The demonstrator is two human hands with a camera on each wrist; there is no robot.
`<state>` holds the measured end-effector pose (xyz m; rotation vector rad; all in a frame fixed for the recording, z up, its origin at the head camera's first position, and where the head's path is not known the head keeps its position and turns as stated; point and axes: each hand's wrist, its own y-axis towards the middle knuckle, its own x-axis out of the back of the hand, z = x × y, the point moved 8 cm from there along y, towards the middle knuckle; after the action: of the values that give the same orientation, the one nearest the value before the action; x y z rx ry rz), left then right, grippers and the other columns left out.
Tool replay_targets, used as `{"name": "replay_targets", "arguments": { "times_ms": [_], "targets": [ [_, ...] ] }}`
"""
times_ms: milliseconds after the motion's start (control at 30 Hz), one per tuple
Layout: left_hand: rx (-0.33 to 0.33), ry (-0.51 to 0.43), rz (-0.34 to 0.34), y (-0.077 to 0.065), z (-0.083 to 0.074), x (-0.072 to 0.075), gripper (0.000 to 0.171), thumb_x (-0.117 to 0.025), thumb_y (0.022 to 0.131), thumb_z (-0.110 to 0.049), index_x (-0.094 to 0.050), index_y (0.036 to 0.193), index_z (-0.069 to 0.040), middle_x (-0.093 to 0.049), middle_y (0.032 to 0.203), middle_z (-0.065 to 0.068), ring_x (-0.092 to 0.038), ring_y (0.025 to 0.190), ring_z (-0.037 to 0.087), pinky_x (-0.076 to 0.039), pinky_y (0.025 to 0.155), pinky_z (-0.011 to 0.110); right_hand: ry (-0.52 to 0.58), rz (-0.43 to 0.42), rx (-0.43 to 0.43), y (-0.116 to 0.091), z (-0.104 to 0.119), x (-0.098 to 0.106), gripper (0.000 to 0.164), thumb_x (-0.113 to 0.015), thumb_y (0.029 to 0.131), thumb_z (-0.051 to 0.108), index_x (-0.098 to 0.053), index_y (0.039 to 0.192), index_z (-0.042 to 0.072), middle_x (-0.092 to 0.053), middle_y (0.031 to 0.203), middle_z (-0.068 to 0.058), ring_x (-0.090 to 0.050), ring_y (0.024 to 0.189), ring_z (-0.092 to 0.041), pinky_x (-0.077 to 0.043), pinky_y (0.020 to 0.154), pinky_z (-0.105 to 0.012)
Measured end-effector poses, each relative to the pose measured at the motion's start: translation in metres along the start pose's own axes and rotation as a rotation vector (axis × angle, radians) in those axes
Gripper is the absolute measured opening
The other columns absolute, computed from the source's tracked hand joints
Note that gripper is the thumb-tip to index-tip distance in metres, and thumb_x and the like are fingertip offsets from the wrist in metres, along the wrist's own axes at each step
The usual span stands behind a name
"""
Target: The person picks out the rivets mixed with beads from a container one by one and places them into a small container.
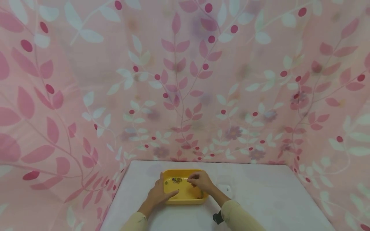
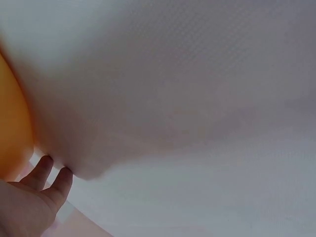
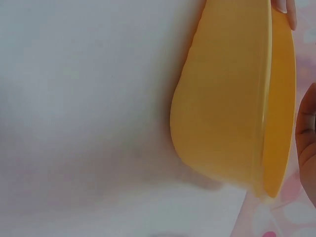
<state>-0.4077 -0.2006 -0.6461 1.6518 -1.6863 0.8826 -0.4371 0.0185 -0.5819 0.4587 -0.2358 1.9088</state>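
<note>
A yellow tray (image 1: 189, 202) with rounded corners stands on the white table. Several small shiny, bead-like pieces (image 1: 177, 180) lie clustered toward its back left, and a few more sit at its right end, partly behind the right wrist. My left hand (image 1: 157, 192) is at the tray's left side, its thumb stretched over the rim into the tray; the left wrist view shows two fingertips (image 2: 61, 180) just outside the wall. Above the tray's right half is my right hand (image 1: 200, 181), with thumb and forefinger brought together. Whether a small piece is between them cannot be made out.
A small, pale, see-through dish (image 1: 224, 190) with a tiny piece in it stands right of the tray, beside the right forearm. Close to the right sleeve is a black object (image 1: 218, 218). Pink leaf-patterned fabric (image 1: 185, 96) rises behind and beside the table.
</note>
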Motion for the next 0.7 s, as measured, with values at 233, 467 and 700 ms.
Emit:
{"name": "replay_targets", "arguments": {
  "times_ms": [233, 467, 700],
  "targets": [
    [0.004, 0.003, 0.004, 0.001, 0.001, -0.001, 0.131, -0.071, 0.069, -0.076, -0.006, 0.159, -0.004, -0.042, 0.147, 0.030, -0.057, 0.115, 0.049, -0.047, 0.094, 0.063, 0.011, 0.005, -0.005, -0.002, -0.006, 0.009, 0.012, -0.072, 0.091, 0.015, -0.074, 0.092, 0.003, -0.071, 0.081, -0.014, -0.062, 0.067, -0.014, -0.059, 0.063, -0.028],
    [0.000, 0.010, 0.000, 0.000, 0.001, -0.003, 0.131, -0.070, 0.070, -0.076, -0.006, 0.158, -0.004, -0.042, 0.147, 0.030, -0.056, 0.117, 0.049, -0.047, 0.094, 0.063, 0.045, 0.013, 0.008, -0.005, -0.003, 0.015, 0.012, -0.070, 0.091, 0.009, -0.074, 0.094, -0.002, -0.072, 0.081, -0.010, -0.062, 0.067, -0.014, -0.060, 0.064, -0.029],
    [0.003, 0.022, -0.010, 0.000, 0.000, -0.003, 0.132, -0.068, 0.069, -0.079, -0.007, 0.158, -0.004, -0.042, 0.147, 0.029, -0.056, 0.118, 0.049, -0.046, 0.094, 0.063, 0.030, 0.029, 0.018, -0.009, 0.004, 0.028, 0.013, -0.073, 0.090, 0.018, -0.076, 0.093, 0.005, -0.070, 0.080, -0.010, -0.062, 0.066, -0.011, -0.059, 0.065, -0.025]
  ]
}}
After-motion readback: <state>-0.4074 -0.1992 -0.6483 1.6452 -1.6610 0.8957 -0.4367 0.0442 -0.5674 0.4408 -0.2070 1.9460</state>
